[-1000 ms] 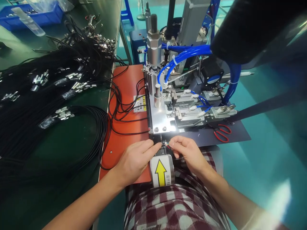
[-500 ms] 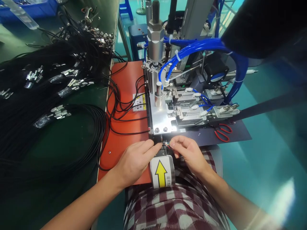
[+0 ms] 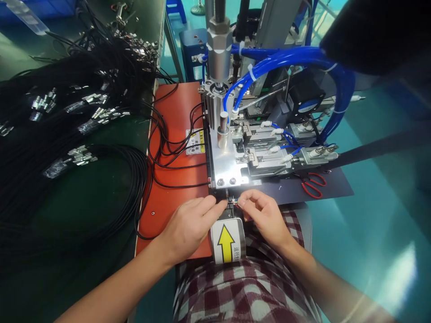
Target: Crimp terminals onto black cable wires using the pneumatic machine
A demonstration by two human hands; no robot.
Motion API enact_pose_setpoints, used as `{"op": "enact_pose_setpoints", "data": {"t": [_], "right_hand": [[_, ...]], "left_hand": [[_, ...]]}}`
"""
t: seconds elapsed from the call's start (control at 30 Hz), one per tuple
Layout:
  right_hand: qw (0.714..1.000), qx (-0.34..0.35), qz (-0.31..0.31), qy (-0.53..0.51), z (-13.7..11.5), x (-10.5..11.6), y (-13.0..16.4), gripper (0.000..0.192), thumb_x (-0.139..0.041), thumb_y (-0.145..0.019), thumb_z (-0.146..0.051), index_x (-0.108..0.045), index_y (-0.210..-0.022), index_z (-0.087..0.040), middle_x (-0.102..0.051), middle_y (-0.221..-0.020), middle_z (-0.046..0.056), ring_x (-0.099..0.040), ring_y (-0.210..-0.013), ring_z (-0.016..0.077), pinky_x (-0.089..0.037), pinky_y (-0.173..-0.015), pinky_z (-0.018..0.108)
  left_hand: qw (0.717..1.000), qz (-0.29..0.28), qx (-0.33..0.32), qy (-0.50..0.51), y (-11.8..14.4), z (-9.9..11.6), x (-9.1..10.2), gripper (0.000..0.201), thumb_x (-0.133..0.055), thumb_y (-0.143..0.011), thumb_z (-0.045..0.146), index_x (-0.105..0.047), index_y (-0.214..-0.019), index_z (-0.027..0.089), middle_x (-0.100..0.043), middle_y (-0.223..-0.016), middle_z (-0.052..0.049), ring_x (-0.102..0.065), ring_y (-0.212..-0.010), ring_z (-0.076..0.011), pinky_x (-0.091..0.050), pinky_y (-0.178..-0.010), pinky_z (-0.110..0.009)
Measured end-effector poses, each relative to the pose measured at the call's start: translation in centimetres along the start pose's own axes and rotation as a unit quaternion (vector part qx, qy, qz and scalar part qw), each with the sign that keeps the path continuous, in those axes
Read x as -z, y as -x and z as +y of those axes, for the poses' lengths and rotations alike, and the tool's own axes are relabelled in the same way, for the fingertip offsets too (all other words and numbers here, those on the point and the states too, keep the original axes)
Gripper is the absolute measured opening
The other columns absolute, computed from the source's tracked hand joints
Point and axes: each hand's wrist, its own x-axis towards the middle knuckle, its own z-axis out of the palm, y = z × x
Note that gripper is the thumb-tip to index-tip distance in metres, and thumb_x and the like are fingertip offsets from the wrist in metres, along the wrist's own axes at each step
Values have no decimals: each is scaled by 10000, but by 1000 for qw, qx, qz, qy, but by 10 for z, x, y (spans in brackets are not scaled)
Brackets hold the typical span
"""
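Thumb and fingers of my right hand pinch the tips of thin coloured wires at the front of the machine's narrow black track. Opposite it, my left hand lies palm down with closed fingers, its fingertips touching the track just left of the wires. A black cable runs over the orange-red plate and disappears under this left hand. My left fingers hide the point where cable and wires join. Below both hands is a white guard plate with a yellow arrow.
Bundled black cables with metal connectors cover the left table. Ahead stands the machine with its metal block and blue air hoses. Red-handled scissors lie on the dark plate at right. Several cables feed into the machine's left side.
Both hands keep nearly the same place and grip at the track. The view has shifted slightly; the right fingers have barely moved on the wires.
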Motion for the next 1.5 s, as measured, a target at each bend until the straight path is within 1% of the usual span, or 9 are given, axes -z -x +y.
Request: {"op": "enact_pose_setpoints", "data": {"t": [0.17, 0.3, 0.47, 0.6, 0.87, 1.1, 1.2, 1.37, 1.5], "right_hand": [[998, -49, -9, -36, 2, -3, 1, 184, -613, -772, -327, -561, -675, -180, -460, -482, -59, -400, -463, 99, -335, -498, 241], [1000, -13, 22, -6, 9, -3, 4, 175, -616, -792, -330, -564, -709, -184, -499, -550, -46, -437, -494, 105, -351, -497, 235], [1000, -23, -10, -14, 9, 2, 4, 211, -624, -802, -380, -578, -755, -180, -506, -593, -38, -448, -515, 109, -360, -507, 241], [999, 3, 31, 36, 1, 0, 3, 233, -641, -767, -403, -600, -760, -174, -521, -633, -15, -409, -512, 111, -331, -477, 248], [995, 64, 42, 62, 12, -4, 4, 185, -588, -832, -361, -553, -754, -198, -432, -596, -38, -348, -511, 112, -287, -476, 252], [999, -32, 24, 29, 4, -4, 4, 212, -591, -792, -386, -544, -720, -193, -404, -505, -63, -327, -440, 95, -244, -420, 232], [998, -52, 11, 23, 0, -4, 4, 233, -591, -789, -404, -538, -719, -188, -407, -478, -68, -337, -432, 94, -250, -421, 228], [998, -27, 24, 53, 0, -3, 6, 256, -579, -810, -438, -521, -739, -200, -368, -475, -77, -313, -436, 99, -238, -420, 233], [997, -8, 24, 71, 0, -5, 6, 245, -555, -828, -427, -515, -738, -202, -352, -488, -76, -310, -446, 102, -241, -426, 238]], "left_hand": [[1000, 0, 0, -5, 0, 0, 0, 308, -336, -945, 111, -589, -1111, 55, -573, -750, -65, -529, -641, -169, -470, -554, -277], [1000, -2, -2, -4, 0, 0, -2, 315, -325, -947, 112, -576, -1130, 58, -575, -762, -68, -533, -658, -168, -474, -570, -280], [1000, -1, -6, -2, 0, -1, -3, 316, -321, -948, 116, -575, -1129, 64, -581, -761, -69, -538, -665, -168, -480, -573, -282], [1000, 0, -8, 3, 0, -2, -3, 310, -330, -941, 108, -573, -1129, 61, -578, -756, -66, -532, -655, -167, -472, -562, -280], [1000, -1, -8, 10, 0, -1, -4, 317, -328, -942, 113, -577, -1130, 60, -577, -748, -64, -527, -646, -166, -466, -564, -281], [1000, -1, -10, 16, -1, -1, -3, 313, -348, -929, 96, -584, -1124, 33, -579, -759, -74, -534, -650, -178, -472, -564, -291], [1000, 3, -9, 8, -1, -1, -2, 318, -338, -927, 90, -589, -1117, 45, -579, -754, -69, -544, -649, -173, -477, -565, -284], [1000, 3, -6, 3, -2, -1, -3, 322, -316, -941, 107, -583, -1121, 83, -590, -753, -61, -551, -661, -161, -482, -577, -274], [1000, 9, -7, 4, -3, 1, -1, 313, -315, -948, 105, -581, -1108, 63, -585, -735, -58, -527, -629, -158, -465, -545, -273]]}}
